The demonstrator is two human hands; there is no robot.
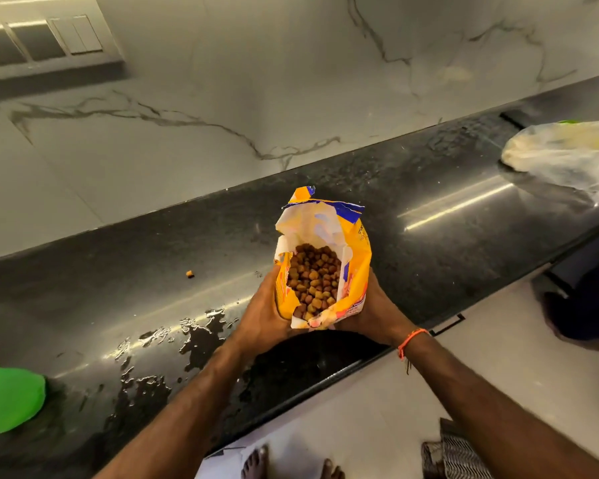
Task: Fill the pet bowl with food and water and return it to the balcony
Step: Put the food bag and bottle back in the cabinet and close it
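A yellow pet food bag (357, 250) with a torn-open top stands over the black counter (429, 188), and brown kibble (313, 278) shows inside it. My left hand (260, 312) grips the bag's left side. On the bag's right side, my right hand (370, 309) holds it, with an orange thread on that wrist. A green object (7, 397), perhaps the pet bowl, is cut off at the left edge of the counter. One loose kibble piece (189, 274) lies on the counter to the left of the bag.
Spilled water (187, 333) spreads over the counter in front of my left arm. A clear plastic bag (567, 153) lies at the counter's right end. A marble wall (222, 98) rises behind. Bare feet and a patterned mat (453, 454) are on the floor below.
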